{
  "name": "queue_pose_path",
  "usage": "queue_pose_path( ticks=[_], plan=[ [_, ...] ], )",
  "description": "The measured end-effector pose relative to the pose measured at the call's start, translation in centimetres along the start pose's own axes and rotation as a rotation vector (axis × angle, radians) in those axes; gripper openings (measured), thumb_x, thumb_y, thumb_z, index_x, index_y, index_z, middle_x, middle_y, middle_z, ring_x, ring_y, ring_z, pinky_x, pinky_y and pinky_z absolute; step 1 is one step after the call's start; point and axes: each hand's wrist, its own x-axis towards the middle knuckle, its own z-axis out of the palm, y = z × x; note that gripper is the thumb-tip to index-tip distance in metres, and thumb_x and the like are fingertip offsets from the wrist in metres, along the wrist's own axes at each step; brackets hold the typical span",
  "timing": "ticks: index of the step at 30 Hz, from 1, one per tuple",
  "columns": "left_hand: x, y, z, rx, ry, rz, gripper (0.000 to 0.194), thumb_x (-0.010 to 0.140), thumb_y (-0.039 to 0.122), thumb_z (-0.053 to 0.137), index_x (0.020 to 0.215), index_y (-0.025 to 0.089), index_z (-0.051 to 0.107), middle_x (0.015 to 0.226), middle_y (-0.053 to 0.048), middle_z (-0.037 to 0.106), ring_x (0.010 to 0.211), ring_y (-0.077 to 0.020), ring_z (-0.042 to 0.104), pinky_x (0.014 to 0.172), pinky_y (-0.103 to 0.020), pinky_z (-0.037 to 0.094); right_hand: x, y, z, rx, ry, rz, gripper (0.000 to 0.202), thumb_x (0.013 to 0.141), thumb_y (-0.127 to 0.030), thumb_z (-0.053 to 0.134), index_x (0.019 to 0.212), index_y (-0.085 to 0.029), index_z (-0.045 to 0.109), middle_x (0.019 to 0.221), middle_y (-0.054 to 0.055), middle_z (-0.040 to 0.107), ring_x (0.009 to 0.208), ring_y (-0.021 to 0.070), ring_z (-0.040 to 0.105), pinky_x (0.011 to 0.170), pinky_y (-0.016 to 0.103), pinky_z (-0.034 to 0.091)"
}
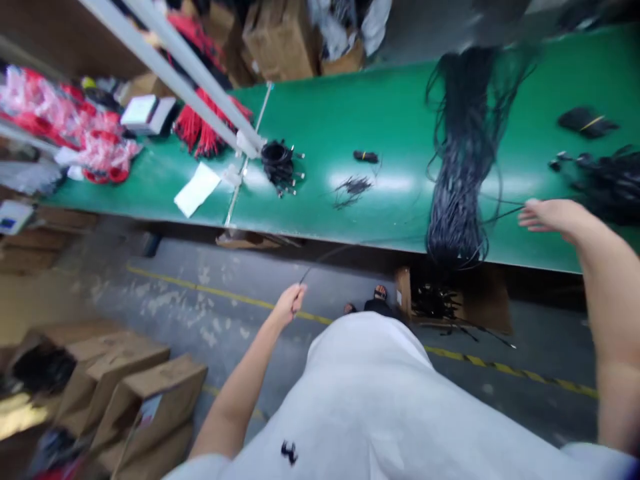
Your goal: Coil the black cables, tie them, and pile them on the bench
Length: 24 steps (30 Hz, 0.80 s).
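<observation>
My left hand (290, 304) is closed on a thin black cable (324, 256) in front of the bench edge. From there the cable runs up to the right, faintly, toward the table. On the right, my right hand (545, 215) pinches dark cable strands (509, 211) between thumb and forefinger, its other fingers loosely extended. Those strands lead left to a long, loose heap of black cables (463, 147) lying across the green table (400, 120). Motion blurs the far end of the heap. Left of it lie a small tied black cable bundle (365, 157) and a scatter of short black ties (355, 187).
Coiled black cables (280, 165) lie beside a white post (200, 67). Red cables (203, 130) and a white paper (197, 189) are farther left. More black cables (607, 180) lie far right. Below the bench stands an open carton (485, 303); several cartons (145, 400) stand lower left.
</observation>
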Motion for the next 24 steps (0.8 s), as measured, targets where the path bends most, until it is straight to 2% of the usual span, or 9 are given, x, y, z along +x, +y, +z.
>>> queue_pose_path(
  ticks=[2,4,6,7,10,13,17,21,24],
  plan=[
    [0.0,2.7,1.7,-0.146,0.002,-0.067,0.033,0.099,0.040,0.041,0.086,0.017,0.060,0.057,0.008,0.029,0.041,-0.0042,0.018,0.039,-0.015,0.020,-2.7,-1.8,3.2,-0.210,-0.256,-0.058,0.050,0.093,-0.038,0.052,0.053,-0.009,0.059,0.090,0.016,0.070,0.106,0.0304,0.066,0.080,0.050,0.041],
    [0.3,4.8,3.4,-0.428,-0.133,-0.075,0.027,0.100,0.032,0.044,0.101,0.016,0.065,0.060,0.006,0.034,0.041,-0.0026,0.023,0.037,-0.012,0.020,-6.6,-4.8,7.0,-0.310,-0.458,-0.338,0.023,0.091,-0.034,0.061,0.091,-0.014,0.074,0.116,0.019,0.067,0.122,0.0303,0.058,0.097,0.052,0.040],
    [0.3,6.5,4.9,-0.687,-0.323,-0.092,0.024,0.099,0.028,0.048,0.108,0.014,0.066,0.062,0.006,0.038,0.041,-0.0013,0.028,0.036,-0.010,0.021,-11.0,-8.6,11.1,-0.162,-0.546,-0.721,0.056,0.090,-0.032,0.063,0.142,-0.016,0.051,0.145,0.018,0.051,0.138,0.0270,0.044,0.113,0.045,0.036],
    [0.0,7.2,5.6,-0.764,-0.391,-0.123,0.023,0.100,0.025,0.048,0.108,0.013,0.066,0.061,0.006,0.039,0.040,-0.0012,0.029,0.034,-0.009,0.021,-13.0,-10.4,13.2,-0.080,-0.610,-0.844,0.068,0.089,-0.034,0.064,0.150,-0.014,0.041,0.153,0.017,0.041,0.144,0.0274,0.036,0.117,0.045,0.032],
    [-1.4,8.8,7.2,-0.926,-0.490,-0.213,0.026,0.102,0.021,0.041,0.108,0.012,0.065,0.059,0.006,0.042,0.038,-0.0013,0.033,0.032,-0.008,0.021,-17.2,-13.9,19.3,0.052,-0.767,-0.955,0.057,0.092,-0.040,0.054,0.144,-0.016,0.048,0.150,0.015,0.046,0.139,0.0289,0.042,0.115,0.049,0.031],
    [-2.2,9.2,8.0,-1.058,-0.430,-0.255,0.031,0.104,0.019,0.035,0.110,0.010,0.064,0.061,0.003,0.049,0.043,-0.0021,0.047,0.039,-0.007,0.035,-17.3,-13.1,23.1,0.055,-0.892,-0.903,0.038,0.097,-0.039,0.040,0.115,-0.019,0.066,0.117,0.012,0.069,0.112,0.0270,0.060,0.106,0.048,0.037],
    [-2.1,8.4,7.2,-1.133,-0.252,-0.238,0.032,0.103,0.016,0.034,0.113,0.009,0.063,0.077,-0.003,0.064,0.066,-0.0064,0.065,0.061,-0.013,0.053,-12.9,-5.3,21.6,-0.032,-0.925,-0.720,0.038,0.096,-0.044,0.038,0.090,-0.020,0.067,0.097,0.012,0.069,0.092,0.0231,0.061,0.084,0.036,0.044],
    [-1.8,6.5,3.0,-1.162,-0.011,-0.035,0.033,0.103,0.014,0.033,0.110,0.012,0.065,0.076,-0.001,0.063,0.063,-0.0025,0.061,0.059,-0.010,0.048,-7.7,5.2,14.8,-0.344,-0.799,-0.535,0.039,0.097,-0.047,0.041,0.073,-0.023,0.059,0.096,0.018,0.067,0.087,0.0240,0.058,0.073,0.036,0.039],
    [-1.4,4.8,0.4,-0.977,0.145,0.129,0.033,0.102,0.014,0.033,0.099,0.011,0.066,0.066,0.002,0.056,0.048,-0.0002,0.048,0.046,-0.008,0.036,-8.0,8.8,10.3,-0.614,-0.733,-0.496,0.032,0.093,-0.040,0.052,0.064,-0.024,0.052,0.085,0.017,0.068,0.071,0.0228,0.056,0.062,0.036,0.031]
  ],
)
